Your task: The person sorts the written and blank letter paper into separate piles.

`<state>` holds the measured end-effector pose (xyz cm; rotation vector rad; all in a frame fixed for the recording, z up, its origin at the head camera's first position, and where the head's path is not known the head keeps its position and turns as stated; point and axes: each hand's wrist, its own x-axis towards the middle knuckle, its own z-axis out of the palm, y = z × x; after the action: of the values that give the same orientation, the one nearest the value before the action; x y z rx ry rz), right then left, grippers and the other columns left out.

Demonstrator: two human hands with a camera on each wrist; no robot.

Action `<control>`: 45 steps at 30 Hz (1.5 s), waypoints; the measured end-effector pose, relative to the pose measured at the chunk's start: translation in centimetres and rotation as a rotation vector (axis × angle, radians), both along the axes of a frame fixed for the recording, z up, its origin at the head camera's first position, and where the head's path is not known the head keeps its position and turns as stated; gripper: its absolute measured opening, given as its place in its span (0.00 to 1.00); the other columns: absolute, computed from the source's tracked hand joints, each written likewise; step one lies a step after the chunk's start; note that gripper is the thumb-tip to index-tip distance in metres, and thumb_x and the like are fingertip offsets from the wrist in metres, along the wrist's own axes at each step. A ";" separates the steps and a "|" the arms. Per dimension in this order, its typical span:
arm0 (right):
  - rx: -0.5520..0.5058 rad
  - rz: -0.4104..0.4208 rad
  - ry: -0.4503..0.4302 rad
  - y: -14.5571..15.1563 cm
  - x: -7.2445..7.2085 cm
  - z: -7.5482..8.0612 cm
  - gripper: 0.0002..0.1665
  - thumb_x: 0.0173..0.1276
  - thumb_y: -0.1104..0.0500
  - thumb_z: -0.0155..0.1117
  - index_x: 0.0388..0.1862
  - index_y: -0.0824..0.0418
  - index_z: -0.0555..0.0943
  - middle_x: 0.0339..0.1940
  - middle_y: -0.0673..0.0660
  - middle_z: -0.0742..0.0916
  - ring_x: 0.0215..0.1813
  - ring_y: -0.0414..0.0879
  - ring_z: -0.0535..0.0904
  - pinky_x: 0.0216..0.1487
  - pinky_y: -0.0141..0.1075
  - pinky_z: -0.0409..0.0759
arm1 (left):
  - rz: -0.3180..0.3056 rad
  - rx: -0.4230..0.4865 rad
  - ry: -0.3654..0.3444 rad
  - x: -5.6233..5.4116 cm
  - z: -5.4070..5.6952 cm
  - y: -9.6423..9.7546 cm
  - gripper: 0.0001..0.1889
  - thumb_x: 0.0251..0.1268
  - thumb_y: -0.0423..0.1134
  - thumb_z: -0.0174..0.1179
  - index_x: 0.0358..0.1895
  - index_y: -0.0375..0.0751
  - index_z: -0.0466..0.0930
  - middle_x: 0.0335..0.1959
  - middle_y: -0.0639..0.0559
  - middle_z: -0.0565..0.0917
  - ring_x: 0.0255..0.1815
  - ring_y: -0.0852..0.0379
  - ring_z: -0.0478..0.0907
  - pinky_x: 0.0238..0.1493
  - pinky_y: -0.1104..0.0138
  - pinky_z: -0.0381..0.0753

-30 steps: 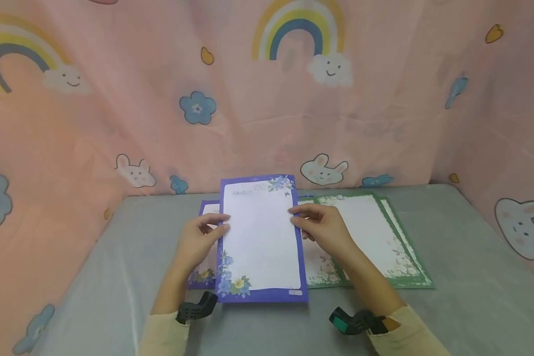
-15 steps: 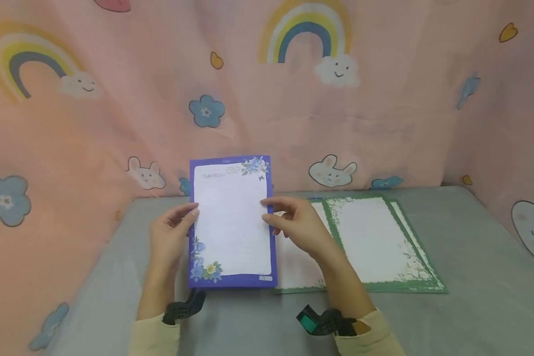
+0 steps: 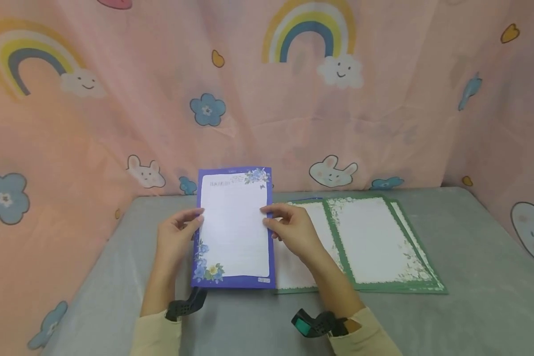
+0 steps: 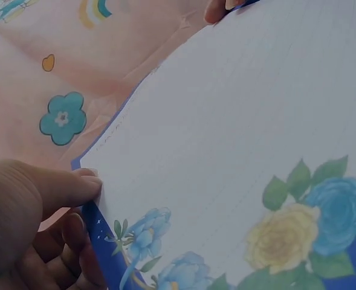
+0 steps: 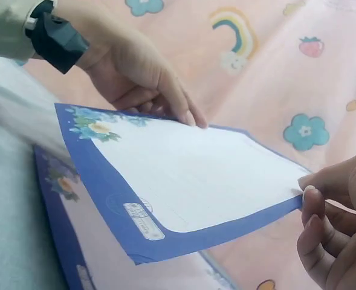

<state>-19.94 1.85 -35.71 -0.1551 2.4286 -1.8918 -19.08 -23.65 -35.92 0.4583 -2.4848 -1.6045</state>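
Note:
A sheet of letter paper [image 3: 236,227] with a purple border and blue and yellow flowers is held up, tilted toward me, above the table. My left hand [image 3: 171,240] pinches its left edge between thumb and fingers. On the opposite edge, my right hand [image 3: 298,232] pinches it the same way. The right wrist view shows the held sheet [image 5: 184,175] slightly bowed, with a second purple-bordered sheet [image 5: 93,235] lying below it; in the head view that one is hidden. Thumb and fingers of the left hand [image 4: 45,205] show close up at the flowered border.
To the right on the grey-covered table [image 3: 480,257] lie overlapping green-bordered sheets [image 3: 382,242], partly behind my right forearm. A pink curtain [image 3: 258,128] printed with rainbows and rabbits rises behind the table. Each wrist wears a black device [image 3: 318,324].
Both hands have carried the purple-bordered sheet left, away from the green-bordered sheets. It rose at first, then came down a little. The lower purple-bordered sheet has passed out of sight behind it.

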 end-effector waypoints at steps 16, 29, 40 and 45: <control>0.025 -0.048 -0.090 -1.4 -0.8 -2.9 0.19 0.71 0.58 0.65 0.59 0.55 0.84 0.48 0.57 0.87 0.32 0.45 0.83 0.35 0.38 0.81 | -0.026 -0.011 -0.086 -1.0 -2.9 -0.6 0.16 0.76 0.39 0.55 0.62 0.46 0.82 0.61 0.44 0.80 0.55 0.48 0.78 0.47 0.69 0.80; 0.166 0.054 -0.128 -1.6 -1.3 -4.9 0.23 0.72 0.53 0.64 0.64 0.57 0.81 0.53 0.58 0.88 0.32 0.41 0.83 0.32 0.31 0.77 | -0.050 -0.092 -0.065 -1.4 -5.7 -1.0 0.16 0.75 0.34 0.56 0.61 0.42 0.82 0.61 0.39 0.81 0.56 0.41 0.82 0.54 0.55 0.83; 0.257 0.071 -0.082 -1.4 -1.5 -6.3 0.24 0.72 0.53 0.63 0.64 0.61 0.81 0.23 0.55 0.88 0.26 0.41 0.80 0.33 0.32 0.72 | -0.059 -0.188 -0.021 -1.6 -7.0 -0.5 0.15 0.74 0.34 0.56 0.59 0.40 0.82 0.60 0.37 0.82 0.59 0.40 0.81 0.58 0.48 0.80; 0.268 0.060 -0.081 -1.4 -1.4 -6.5 0.24 0.72 0.53 0.64 0.63 0.60 0.81 0.44 0.59 0.90 0.25 0.40 0.82 0.43 0.37 0.78 | -0.053 -0.266 -0.019 -1.6 -7.3 -0.3 0.15 0.73 0.34 0.56 0.59 0.38 0.83 0.61 0.36 0.83 0.62 0.38 0.80 0.61 0.46 0.79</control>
<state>-21.38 0.49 -42.17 -0.1330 2.5595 -1.4989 -20.63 -23.97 -43.24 0.3750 -2.6929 -1.2641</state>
